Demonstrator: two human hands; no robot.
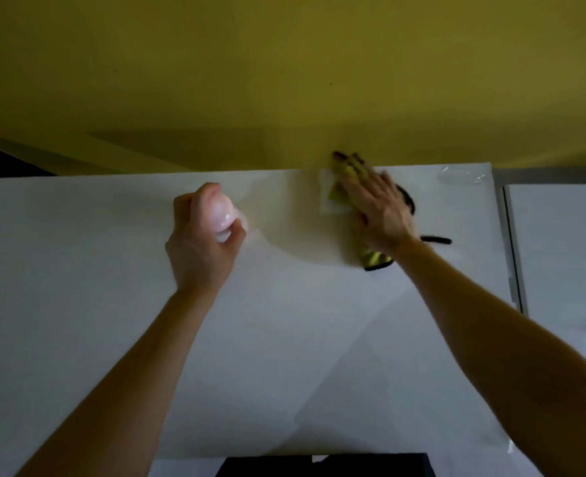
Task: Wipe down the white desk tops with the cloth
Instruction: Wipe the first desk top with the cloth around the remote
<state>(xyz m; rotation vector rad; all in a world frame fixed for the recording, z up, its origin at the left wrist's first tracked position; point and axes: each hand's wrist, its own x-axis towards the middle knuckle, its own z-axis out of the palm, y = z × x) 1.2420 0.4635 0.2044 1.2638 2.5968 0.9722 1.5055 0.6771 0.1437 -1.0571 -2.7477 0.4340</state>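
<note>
1. At about ten o'clock from the middle of the view, we are gripping a pale, rounded bottle (222, 215) in our left hand (200, 249), fingers and thumb curling round it. We are holding it just above the surface, and we cannot tell which way its nozzle is facing.
2. The first white desk (78, 304) is filling the view from nine o'clock round to two o'clock, with its far edge running along the yellow wall (284, 63) at twelve.
3. At one o'clock, near that far edge, we are pressing our right hand (379, 211) flat on the yellow-green cloth (376, 259), fingers straight and slightly spread. The dark-edged cloth is showing beyond the fingertips and again under the wrist. Hand and cloth are both blurring, so we are judging that a wiping stroke is under way on the far right part of this desk.
4. At two o'clock, some clear film (460, 175) is lying on the desk's far right corner, near the cloth but apart from it.
5. At three o'clock, a second white desk (566, 253) is standing just beside the first, a narrow gap between them.
6. As we are reading it, the next move is calling for flat, even pressure while drawing the cloth toward six o'clock and then leftward, lifting the bottle clear of its path, before crossing to the second desk.
</note>
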